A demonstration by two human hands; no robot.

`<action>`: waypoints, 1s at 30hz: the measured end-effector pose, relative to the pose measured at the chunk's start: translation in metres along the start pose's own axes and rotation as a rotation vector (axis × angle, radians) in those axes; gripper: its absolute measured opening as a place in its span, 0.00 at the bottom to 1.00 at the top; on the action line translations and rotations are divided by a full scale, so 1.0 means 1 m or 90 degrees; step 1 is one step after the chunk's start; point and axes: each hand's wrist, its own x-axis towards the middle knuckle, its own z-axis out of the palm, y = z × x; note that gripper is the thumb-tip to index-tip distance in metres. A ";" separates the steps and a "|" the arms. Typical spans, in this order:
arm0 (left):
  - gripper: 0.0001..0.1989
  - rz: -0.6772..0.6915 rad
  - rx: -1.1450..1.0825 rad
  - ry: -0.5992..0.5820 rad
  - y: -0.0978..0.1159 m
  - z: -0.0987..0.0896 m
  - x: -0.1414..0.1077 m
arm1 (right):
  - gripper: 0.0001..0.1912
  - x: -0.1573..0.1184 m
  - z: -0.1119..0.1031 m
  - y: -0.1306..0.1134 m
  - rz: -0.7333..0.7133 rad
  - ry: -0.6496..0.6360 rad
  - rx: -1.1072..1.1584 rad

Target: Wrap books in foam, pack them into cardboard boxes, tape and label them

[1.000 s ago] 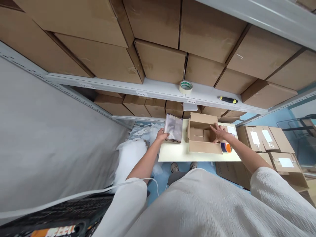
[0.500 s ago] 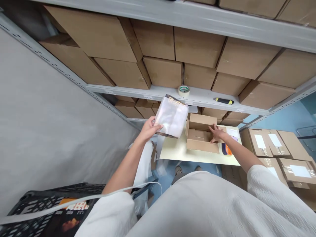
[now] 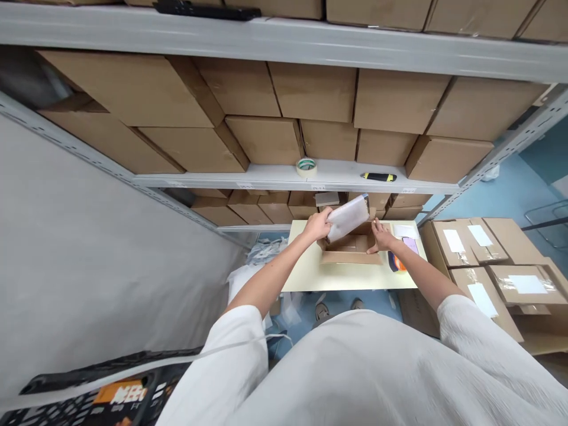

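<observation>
A flat packet in clear, shiny wrapping [image 3: 348, 219] is tilted over the open cardboard box [image 3: 350, 258], and my left hand [image 3: 318, 225] grips its left end. The packet covers part of the box's opening and back wall. At the box's right end, my right hand [image 3: 381, 237] spans the side, thumb toward the front wall and fingers at the back, holding the box. The box stands on a pale yellow tabletop [image 3: 306, 275]. Just right of my right hand lie an orange and dark blue item [image 3: 397, 262] and a purple-screened phone-like object [image 3: 410, 244].
Closed cartons [image 3: 328, 92] fill the shelf ahead. On its lip [image 3: 266, 176] sit a tape roll [image 3: 306, 167] and a yellow-black utility knife [image 3: 378, 177]. Labelled cartons [image 3: 470, 260] stand at right. A black crate [image 3: 48, 417] is at lower left, with a white cable [image 3: 177, 358] crossing above it.
My left hand has brought the packet rightward over the box and tilted it. My right hand stays at the box's right end. The view has shifted.
</observation>
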 end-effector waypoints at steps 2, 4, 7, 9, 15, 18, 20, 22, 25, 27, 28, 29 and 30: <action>0.20 0.012 0.031 -0.047 -0.003 0.013 0.011 | 0.86 -0.005 0.006 0.010 -0.006 0.028 0.037; 0.21 0.025 0.035 -0.097 -0.008 0.022 0.022 | 0.81 -0.005 0.011 0.018 -0.022 0.053 0.060; 0.24 0.054 0.028 -0.172 -0.014 0.035 0.036 | 0.70 0.000 0.017 0.027 -0.055 0.082 0.082; 0.25 0.070 0.050 -0.228 -0.016 0.044 0.044 | 0.65 0.005 0.021 0.032 -0.075 0.105 0.109; 0.25 0.102 0.107 -0.209 -0.028 0.055 0.048 | 0.58 0.015 0.032 0.045 -0.127 0.175 0.176; 0.12 0.116 0.061 -0.085 -0.041 0.052 0.039 | 0.51 0.013 0.030 0.046 -0.136 0.221 0.155; 0.11 0.103 0.021 0.019 -0.053 0.051 0.031 | 0.45 0.010 0.025 0.046 -0.121 0.280 0.138; 0.10 0.073 -0.037 0.111 -0.065 0.053 0.023 | 0.39 0.006 0.019 0.046 -0.082 0.353 0.132; 0.08 -0.021 -0.158 0.208 -0.083 0.063 0.010 | 0.31 -0.002 0.012 0.047 0.009 0.452 0.170; 0.06 -0.107 -0.250 0.237 -0.093 0.072 0.001 | 0.26 -0.007 0.009 0.048 0.066 0.496 0.261; 0.06 -0.143 -0.294 0.241 -0.097 0.076 -0.003 | 0.24 -0.009 0.009 0.049 0.087 0.504 0.331; 0.06 -0.167 -0.336 0.235 -0.100 0.081 -0.008 | 0.23 -0.010 0.009 0.048 0.103 0.500 0.412; 0.07 -0.182 -0.374 0.224 -0.102 0.084 -0.012 | 0.23 -0.010 0.009 0.047 0.112 0.484 0.498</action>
